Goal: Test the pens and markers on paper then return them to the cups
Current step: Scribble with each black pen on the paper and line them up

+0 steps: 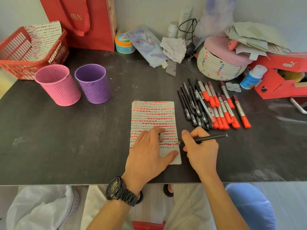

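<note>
Head view: your right grip (pixel 201 150) is curled round a slim black pen (pixel 211 138), pinched near the writing end, with the tip at the right edge of the paper (pixel 154 113) beside the lowest scribbled line. Your left grip (pixel 147 151) lies flat and spread on the lower half of the sheet, thumb pressed near its bottom corner. A small grey piece shows by the fingers, perhaps the cap, but you cannot tell whether it is held.

The pen looks light, stiff and smooth, so a low pinch should steer it, and a mid-barrel hold would probably suit carrying it. The sheet is thin and would likely slide or crease if the flat hand lifts off.

Just right of the paper lies a heap of black pens (pixel 194 107), and touching it a row of markers (pixel 224 110) with orange caps. Round barrels like these may roll, so take them singly at the middle.

The pink cup (pixel 58 85) and purple cup (pixel 93 83) stand upright side by side, well apart to the left, and nothing shows above their rims. They look like light perforated plastic and might tip if knocked.

The counter (pixel 83 138) is dark, flat and scuffed. Along the back wall stand a red basket (pixel 25 52), a red bag (pixel 86 22), a woven pot (pixel 221 63) and a red shoebox (pixel 282 75).
</note>
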Motion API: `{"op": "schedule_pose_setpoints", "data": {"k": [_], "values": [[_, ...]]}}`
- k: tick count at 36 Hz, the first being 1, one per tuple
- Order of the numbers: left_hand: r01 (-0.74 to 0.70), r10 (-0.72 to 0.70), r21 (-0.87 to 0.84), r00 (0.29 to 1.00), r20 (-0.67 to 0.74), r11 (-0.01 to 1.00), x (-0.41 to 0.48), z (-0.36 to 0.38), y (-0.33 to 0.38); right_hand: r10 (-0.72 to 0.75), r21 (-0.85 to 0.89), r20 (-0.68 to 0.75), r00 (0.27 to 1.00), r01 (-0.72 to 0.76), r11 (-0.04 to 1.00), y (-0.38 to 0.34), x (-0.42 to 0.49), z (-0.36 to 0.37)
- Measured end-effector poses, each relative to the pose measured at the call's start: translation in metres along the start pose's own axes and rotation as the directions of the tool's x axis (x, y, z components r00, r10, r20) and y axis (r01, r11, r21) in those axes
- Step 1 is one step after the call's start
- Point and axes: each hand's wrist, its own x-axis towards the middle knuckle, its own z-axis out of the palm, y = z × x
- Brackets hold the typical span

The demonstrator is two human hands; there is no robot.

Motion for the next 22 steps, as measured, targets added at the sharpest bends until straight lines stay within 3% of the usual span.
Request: {"op": "schedule_pose_setpoints", "data": {"k": [7, 15, 22], "values": [[0.012, -0.009, -0.07, 0.999, 0.038, 0.997, -0.002, -0.002, -0.001, 0.043, 0.175, -0.025, 0.999, -0.038, 0.984, -0.008, -0.002, -0.004], [-0.009, 0.016, -0.208, 0.999, 0.029, 0.978, -0.005, -0.011, 0.002, 0.023, 0.47, 0.117, 0.993, -0.076, 0.879, -0.003, -0.001, -0.011], [-0.017, 0.018, -0.125, 1.0, 0.005, 0.992, 0.0, -0.005, -0.002, 0.003, 0.484, 0.152, 0.988, -0.077, 0.871, -0.005, -0.001, -0.014]]}}
